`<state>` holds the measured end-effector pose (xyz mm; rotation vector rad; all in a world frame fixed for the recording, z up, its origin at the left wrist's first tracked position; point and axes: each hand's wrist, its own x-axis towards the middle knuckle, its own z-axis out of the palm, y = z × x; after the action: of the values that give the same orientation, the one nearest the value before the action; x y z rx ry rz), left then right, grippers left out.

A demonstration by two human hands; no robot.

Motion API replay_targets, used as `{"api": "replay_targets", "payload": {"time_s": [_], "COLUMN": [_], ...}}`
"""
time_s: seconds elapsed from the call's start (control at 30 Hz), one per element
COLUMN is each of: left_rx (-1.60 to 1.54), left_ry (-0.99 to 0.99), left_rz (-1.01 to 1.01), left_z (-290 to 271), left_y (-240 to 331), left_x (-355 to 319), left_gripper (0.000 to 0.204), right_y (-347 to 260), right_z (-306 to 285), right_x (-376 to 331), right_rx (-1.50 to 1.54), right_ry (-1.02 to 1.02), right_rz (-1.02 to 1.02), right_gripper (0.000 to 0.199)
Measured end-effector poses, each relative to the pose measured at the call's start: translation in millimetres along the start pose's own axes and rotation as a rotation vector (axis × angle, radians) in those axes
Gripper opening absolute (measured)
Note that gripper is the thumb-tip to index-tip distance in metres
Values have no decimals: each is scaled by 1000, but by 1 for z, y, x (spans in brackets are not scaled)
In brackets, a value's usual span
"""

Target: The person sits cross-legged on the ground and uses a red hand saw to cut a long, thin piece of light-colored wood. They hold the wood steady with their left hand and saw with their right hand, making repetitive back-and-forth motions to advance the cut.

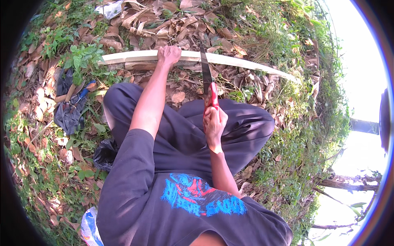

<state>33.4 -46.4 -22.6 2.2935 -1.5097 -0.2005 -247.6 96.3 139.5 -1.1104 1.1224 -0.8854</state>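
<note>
A long pale wooden strip (pixel 238 61) lies crosswise in front of my folded legs, looking curved in this view. My left hand (pixel 169 55) is closed over it, left of the saw. My right hand (pixel 214 123) grips the red handle of a handsaw (pixel 206 74), fingers wrapped round it. The dark blade points away from me and crosses the strip to the right of my left hand. Whether its teeth have cut into the wood cannot be made out. A darker piece of wood (pixel 139 65) lies under or just on the near side of the strip.
Left of my knee, a black plastic bag (pixel 67 117) lies with a blue-handled tool (pixel 87 90) and a wooden-handled tool (pixel 65 97). Another black bag (pixel 105 153) is by my left thigh. Dry leaves (pixel 178 97) and grass cover the ground. A white plastic piece (pixel 110 9) lies at the far left.
</note>
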Motion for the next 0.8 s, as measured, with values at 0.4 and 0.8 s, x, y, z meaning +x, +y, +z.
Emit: {"api": "replay_targets", "payload": {"time_s": [0.4,0.8], "left_rx": [62,0], "left_ry": [-38,-36], "left_rz": [-9,-35], "left_z": [-6,9], "left_y": [4,-13], "left_x": [-5,12], "left_gripper": [32,34], "right_y": [21,-4], "right_z": [16,30], "right_x": [40,10], "right_rx": [-374,-107], "right_ry": [45,-2], "right_rz": [-126,-29], "right_gripper": [28,25]}}
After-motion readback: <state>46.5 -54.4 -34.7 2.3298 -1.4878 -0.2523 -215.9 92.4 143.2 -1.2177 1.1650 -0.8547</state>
